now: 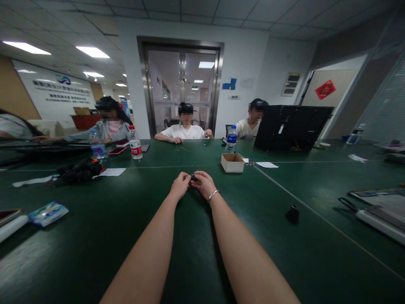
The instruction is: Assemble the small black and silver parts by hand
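Observation:
Both my arms reach forward over the green table (pixel 126 236). My left hand (pixel 180 185) and my right hand (pixel 204 184) meet there, fingertips pinched around a small black piece (pixel 193 177). It is too small and too covered by fingers for me to name its kind. A silver bracelet circles my right wrist. Just beyond my right hand stands an open cardboard box (pixel 232 164). Farther to the right a black cone-shaped piece (pixel 292 214) rests on the table, apart from both hands.
Water bottles (pixel 135 145) stand along the far side. A black tangled bundle (pixel 79 172) and a tissue pack (pixel 48 214) lie to the left. A large black panel (pixel 291 128) stands at the back right. Several people sit across the table.

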The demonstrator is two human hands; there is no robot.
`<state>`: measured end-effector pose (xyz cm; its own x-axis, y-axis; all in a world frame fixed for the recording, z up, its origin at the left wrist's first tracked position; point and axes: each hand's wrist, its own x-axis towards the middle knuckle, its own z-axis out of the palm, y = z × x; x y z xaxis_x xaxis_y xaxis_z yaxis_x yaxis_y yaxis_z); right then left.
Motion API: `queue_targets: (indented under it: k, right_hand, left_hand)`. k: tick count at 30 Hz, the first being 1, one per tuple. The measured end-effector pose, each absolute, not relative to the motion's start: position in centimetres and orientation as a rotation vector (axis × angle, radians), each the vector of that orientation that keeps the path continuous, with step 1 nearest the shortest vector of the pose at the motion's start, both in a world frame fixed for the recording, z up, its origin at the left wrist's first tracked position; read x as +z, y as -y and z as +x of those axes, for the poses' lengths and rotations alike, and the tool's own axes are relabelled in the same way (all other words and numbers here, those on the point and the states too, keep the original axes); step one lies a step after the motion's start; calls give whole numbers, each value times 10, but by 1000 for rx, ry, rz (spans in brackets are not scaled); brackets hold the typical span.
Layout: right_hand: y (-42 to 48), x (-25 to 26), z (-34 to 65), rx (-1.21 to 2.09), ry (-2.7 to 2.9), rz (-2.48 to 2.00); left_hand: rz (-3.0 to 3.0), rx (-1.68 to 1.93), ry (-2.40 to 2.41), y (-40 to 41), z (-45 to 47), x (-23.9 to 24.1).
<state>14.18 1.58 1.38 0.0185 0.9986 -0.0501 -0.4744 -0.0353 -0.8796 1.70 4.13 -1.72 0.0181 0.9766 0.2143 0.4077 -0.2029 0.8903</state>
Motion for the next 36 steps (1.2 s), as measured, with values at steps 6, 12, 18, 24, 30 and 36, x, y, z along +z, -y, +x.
queue_targets:
  k: [6,12,18,24,30,36]
  right_hand:
    - [-15,14,141,1413,821,-866]
    - [-16,14,142,1416,788,-866]
    - [-16,14,141,1413,808,-880]
    - [-15,14,141,1419,796,-884]
    - [-15,14,142,1427,793,-879]
    - [-15,14,141,1430,812,-876]
  left_hand:
    - [1696,1120,-1508,-36,16,-11]
    - [1530,1230,-1440,-32,21,-7]
    - [1658,1172,-1491,-37,18,-13]
    - [1597,1144,-1513,-36,18,-9]
    - [1649,1133,-1492,-39,18,-14]
    - [1701,1100,-1551,-33,18,-6]
